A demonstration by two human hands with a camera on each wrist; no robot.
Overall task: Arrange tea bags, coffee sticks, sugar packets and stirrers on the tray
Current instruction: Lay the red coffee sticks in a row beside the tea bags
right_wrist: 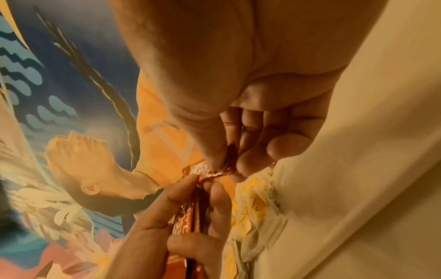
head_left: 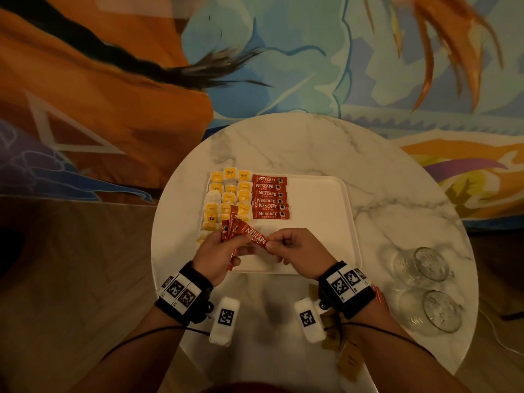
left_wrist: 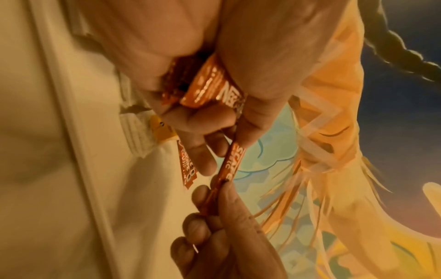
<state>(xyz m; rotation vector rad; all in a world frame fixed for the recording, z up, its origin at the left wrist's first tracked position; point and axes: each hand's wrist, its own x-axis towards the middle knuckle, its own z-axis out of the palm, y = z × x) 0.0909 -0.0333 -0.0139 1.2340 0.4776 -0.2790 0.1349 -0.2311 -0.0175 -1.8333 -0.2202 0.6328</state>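
A white tray (head_left: 320, 199) lies on the round marble table (head_left: 312, 143). Yellow and white tea bags (head_left: 226, 194) fill its left side in rows. Beside them lies a column of red coffee sticks (head_left: 269, 198). My left hand (head_left: 215, 251) grips a fanned bunch of coffee sticks (head_left: 231, 222) over the tray's near left corner. My right hand (head_left: 295, 248) pinches the end of one coffee stick (head_left: 256, 236) that still sits in the bunch. The left wrist view shows that stick (left_wrist: 232, 162) between both hands. In the right wrist view the thumb and forefinger pinch its end (right_wrist: 214, 170).
Two clear glass mugs (head_left: 425, 290) stand at the table's right edge. Brown packets (head_left: 348, 358) lie on the near side of the table, under my right wrist. A colourful mural wall rises behind the table. The right half of the tray is bare.
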